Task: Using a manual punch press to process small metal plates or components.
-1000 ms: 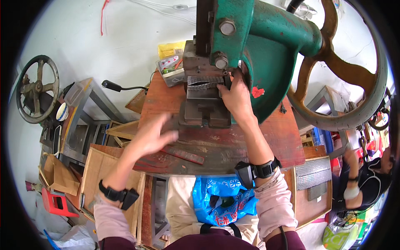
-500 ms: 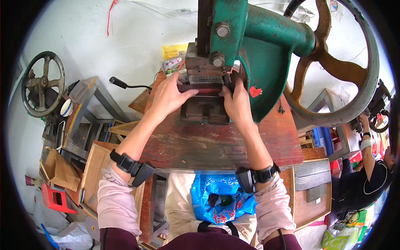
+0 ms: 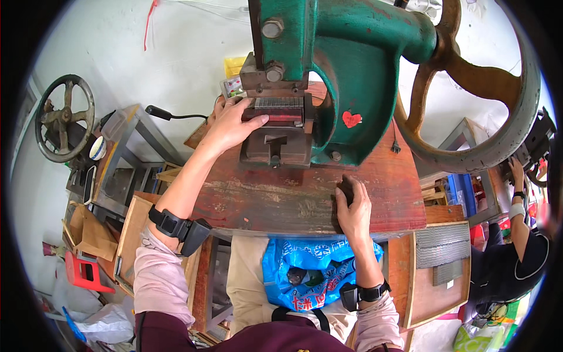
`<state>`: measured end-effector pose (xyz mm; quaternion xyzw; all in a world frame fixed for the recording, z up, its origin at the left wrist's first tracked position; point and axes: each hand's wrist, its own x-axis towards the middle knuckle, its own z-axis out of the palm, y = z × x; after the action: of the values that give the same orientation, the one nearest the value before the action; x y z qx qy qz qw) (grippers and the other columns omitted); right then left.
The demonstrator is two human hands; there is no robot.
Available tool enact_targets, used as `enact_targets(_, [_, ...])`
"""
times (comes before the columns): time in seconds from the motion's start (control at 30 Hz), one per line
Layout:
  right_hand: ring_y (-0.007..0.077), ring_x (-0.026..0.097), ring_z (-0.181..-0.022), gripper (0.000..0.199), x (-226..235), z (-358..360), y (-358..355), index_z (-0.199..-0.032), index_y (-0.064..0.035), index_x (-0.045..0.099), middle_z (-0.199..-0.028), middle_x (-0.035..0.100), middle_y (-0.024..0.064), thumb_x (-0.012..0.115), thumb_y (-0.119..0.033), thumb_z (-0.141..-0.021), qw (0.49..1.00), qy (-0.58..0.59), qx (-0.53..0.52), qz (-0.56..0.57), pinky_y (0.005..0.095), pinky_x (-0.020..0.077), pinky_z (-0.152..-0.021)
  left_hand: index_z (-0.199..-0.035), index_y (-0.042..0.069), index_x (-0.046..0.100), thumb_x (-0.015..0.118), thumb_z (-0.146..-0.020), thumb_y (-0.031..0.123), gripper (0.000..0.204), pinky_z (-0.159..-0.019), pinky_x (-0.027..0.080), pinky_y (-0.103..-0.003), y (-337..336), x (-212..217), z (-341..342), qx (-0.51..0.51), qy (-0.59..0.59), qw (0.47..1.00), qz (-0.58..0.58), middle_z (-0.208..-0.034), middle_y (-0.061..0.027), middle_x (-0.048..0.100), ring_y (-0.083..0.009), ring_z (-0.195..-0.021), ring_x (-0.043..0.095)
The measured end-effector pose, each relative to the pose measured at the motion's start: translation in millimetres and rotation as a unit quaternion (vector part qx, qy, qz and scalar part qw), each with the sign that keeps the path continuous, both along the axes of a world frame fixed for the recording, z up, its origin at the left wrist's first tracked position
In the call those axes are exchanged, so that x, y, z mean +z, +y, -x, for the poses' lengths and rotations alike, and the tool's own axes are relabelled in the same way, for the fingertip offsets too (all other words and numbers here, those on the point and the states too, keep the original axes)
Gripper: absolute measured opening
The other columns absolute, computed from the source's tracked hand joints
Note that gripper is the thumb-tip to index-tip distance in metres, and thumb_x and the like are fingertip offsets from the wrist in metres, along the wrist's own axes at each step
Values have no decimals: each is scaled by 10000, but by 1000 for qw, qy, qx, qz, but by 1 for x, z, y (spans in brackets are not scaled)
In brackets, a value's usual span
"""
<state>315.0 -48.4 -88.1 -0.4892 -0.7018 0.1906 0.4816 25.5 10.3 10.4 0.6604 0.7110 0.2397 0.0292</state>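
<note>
A green hand press (image 3: 352, 64) stands on the worn wooden table (image 3: 270, 202). Under its ram, a dark red bar (image 3: 286, 117) lies in front of a grey gridded block (image 3: 279, 103) on the steel base. My left hand (image 3: 230, 126) grips the left end of the bar, thumb on its front and fingers round behind. Lower right, over the table's front part, my right hand (image 3: 355, 212) curls round a small dark piece (image 3: 348, 189); its kind I cannot make out, and the fingers partly cover it.
The press's big handwheel (image 3: 492, 88) rises at the right. A wooden tray (image 3: 431, 299) with grey ridged sheets is beside the table. A blue plastic bag (image 3: 275, 281) rests on my lap. Another person's arm (image 3: 519, 217) works at the far right; a red stool (image 3: 85, 273) stands left.
My right hand has left the bar's right end and come down toward the table's front with the dark piece. My left hand stays at the bar. The view has shifted slightly.
</note>
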Motion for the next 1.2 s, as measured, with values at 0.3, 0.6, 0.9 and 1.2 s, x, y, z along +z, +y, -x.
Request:
enact_targets(0.3, [361, 618, -852, 231, -1, -2, 1, -1056, 29, 594, -940, 608, 203, 585, -61, -843, 1000, 19, 23, 10, 398, 498, -757, -1322, 45, 474, 606, -834, 483, 669, -996, 298, -481, -4, 2, -11, 23, 35, 999, 24, -1324, -193, 445, -365, -1176, 371])
enact_targets(0.6, [412, 513, -1054, 383, 66, 80, 32, -1148, 23, 515, -1160, 508, 224, 653, -67, -802, 981, 2, 71, -179, 435, 450, -874, -1211, 68, 577, 579, -854, 473, 540, -956, 265, -532, -6, -4, -11, 6, 36, 998, -45, -1283, -152, 489, -362, -1209, 350])
enact_targets(0.9, [409, 504, -955, 521, 76, 124, 73, -1025, 60, 444, -1023, 496, 246, 786, -111, -672, 993, -17, -41, -113, 454, 429, -802, -934, 74, 712, 694, -751, 459, 427, -878, 326, -467, 11, 10, 10, 8, -149, 987, -63, -802, -108, 694, -299, -855, 633])
enact_targets(1.2, [451, 515, -995, 670, 82, 120, 85, -1103, 99, 397, -1060, 505, 307, 816, -154, -646, 997, -9, -36, -62, 454, 436, -857, -792, 90, 710, 663, -813, 308, 224, -969, 243, -465, 9, -4, 8, -29, 110, 955, -275, -721, -39, 653, -211, -774, 592])
